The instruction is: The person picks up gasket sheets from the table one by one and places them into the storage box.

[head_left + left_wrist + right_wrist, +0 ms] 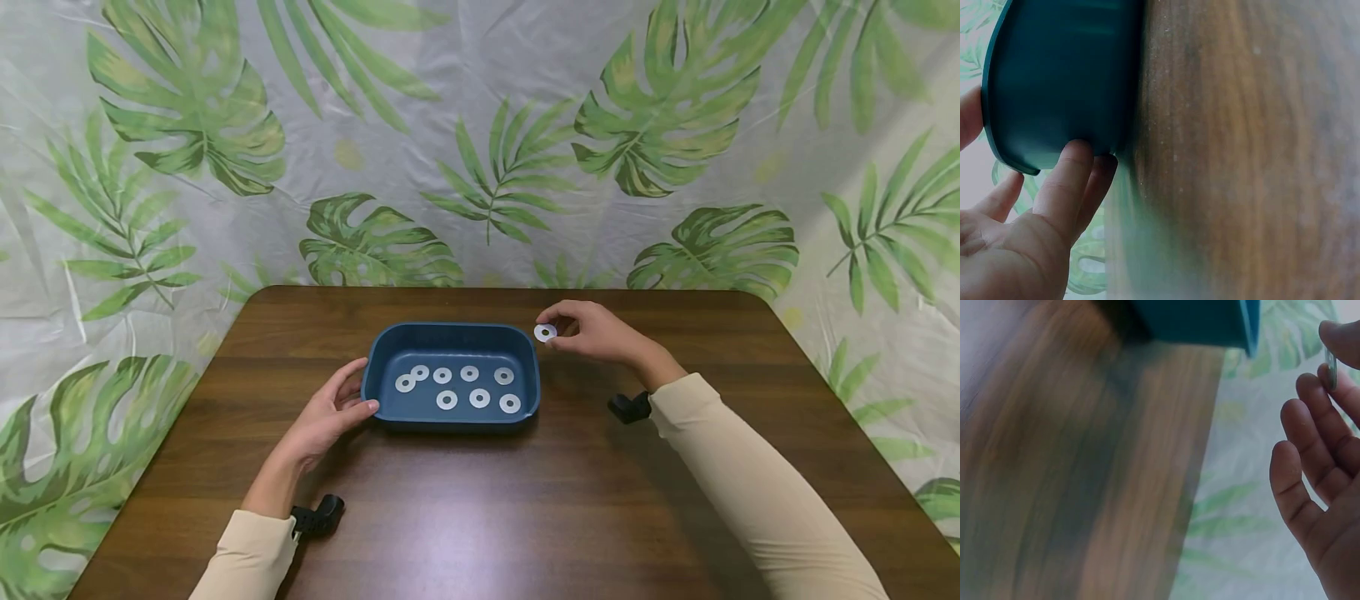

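Observation:
A dark blue rectangular tray (457, 421) with rounded corners stands on the table, several flat silvery washers (447, 400) lying spread over its floor. At its left end my left hand (333, 412) holds the wall, thumb at the rim; the left wrist view shows fingertips (1075, 150) against the outer side. Just beyond the tray's right back corner, my right hand (596, 333) pinches one washer (545, 333) between thumb and fingers. That washer appears nearly edge-on in the right wrist view, with the other fingers (1300, 419) loosely bent below it.
The brown wooden table (480, 517) has its back edge close behind the tray. A leaf-patterned cloth (525, 150) hangs behind it and at both sides. Black devices (318, 517) sit on both wrists below the beige sleeves (750, 483).

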